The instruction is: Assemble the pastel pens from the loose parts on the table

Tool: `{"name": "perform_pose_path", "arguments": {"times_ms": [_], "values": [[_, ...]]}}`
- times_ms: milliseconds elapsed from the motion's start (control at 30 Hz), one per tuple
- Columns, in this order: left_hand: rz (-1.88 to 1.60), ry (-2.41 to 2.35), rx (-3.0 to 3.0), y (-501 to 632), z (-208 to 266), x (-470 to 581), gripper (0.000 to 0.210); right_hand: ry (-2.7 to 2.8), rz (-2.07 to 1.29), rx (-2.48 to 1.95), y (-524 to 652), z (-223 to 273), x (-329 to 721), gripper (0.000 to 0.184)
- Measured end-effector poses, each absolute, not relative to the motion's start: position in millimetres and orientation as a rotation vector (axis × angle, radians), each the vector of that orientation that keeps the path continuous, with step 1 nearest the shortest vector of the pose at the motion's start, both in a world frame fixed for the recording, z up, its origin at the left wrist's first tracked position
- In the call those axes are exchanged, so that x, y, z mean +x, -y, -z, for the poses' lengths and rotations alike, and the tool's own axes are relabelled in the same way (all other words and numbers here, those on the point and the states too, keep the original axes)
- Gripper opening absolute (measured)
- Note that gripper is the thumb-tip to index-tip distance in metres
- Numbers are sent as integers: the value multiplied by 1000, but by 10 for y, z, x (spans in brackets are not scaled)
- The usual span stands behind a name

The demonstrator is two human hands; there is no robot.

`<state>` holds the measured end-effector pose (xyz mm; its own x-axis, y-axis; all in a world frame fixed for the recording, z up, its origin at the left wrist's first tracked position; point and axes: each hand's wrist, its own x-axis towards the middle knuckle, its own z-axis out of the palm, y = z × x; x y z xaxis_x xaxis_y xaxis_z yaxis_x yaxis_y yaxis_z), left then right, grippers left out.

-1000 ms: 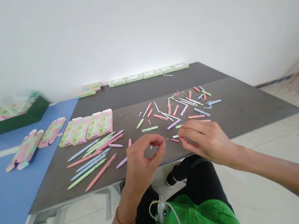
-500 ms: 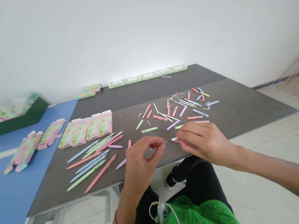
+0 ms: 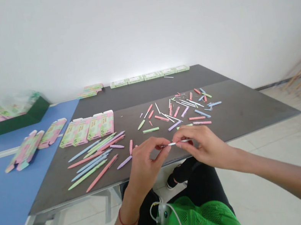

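Observation:
A thin white pen refill (image 3: pixel 172 144) is held level between my two hands above the front edge of the table. My left hand (image 3: pixel 149 158) pinches its tip end between thumb and forefinger; whether a small spring sits on that tip is too fine to tell. Thumb and forefinger of my right hand (image 3: pixel 202 143) are closed round the refill's body, and its white tail runs back behind the fingers. Just beyond my hands lie a purple pen barrel (image 3: pixel 174 125) and a green barrel (image 3: pixel 150 130). Near my left hand is a purple barrel piece (image 3: pixel 124 162).
Several whole pens (image 3: pixel 101 169) lie at left, below a row of open pastel boxes (image 3: pixel 86 130). Loose white refills (image 3: pixel 191 103) and coloured parts are scattered at right. Flat green boxes (image 3: pixel 151 75) line the back. A dark green bin (image 3: pixel 27 118) stands far left on a blue table.
My hands have come closer together along the refill, the right moving left. Less of the refill's tip end shows between them, and its white tail now appears behind my right fingers.

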<state>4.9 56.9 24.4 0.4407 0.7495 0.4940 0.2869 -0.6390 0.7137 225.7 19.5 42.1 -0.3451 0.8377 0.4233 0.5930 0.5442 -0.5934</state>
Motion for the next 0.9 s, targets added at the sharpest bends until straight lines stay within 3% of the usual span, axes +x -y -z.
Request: {"name": "perform_pose_path", "arguments": {"times_ms": [167, 433, 567, 700, 900], "values": [[-1122, -861, 2139, -559, -204, 15, 3, 2007, -507, -1165, -192, -384, 2218, 12], [-1120, -954, 2138, -523, -133, -132, 25, 1982, -509, -1184, -195, -343, 2194, 12], [-1137, -1172, 2235, -510, -11, -427, 20, 1979, -504, -1194, -198, -311, 2200, 12], [-905, -1587, 2480, -578, 250, -838, 25, 1970, -513, -1198, -210, -248, 2188, 12], [-668, -1721, 2604, -700, 583, -1126, 33, 1986, -523, -1167, -282, -97, 2190, 14]]}}
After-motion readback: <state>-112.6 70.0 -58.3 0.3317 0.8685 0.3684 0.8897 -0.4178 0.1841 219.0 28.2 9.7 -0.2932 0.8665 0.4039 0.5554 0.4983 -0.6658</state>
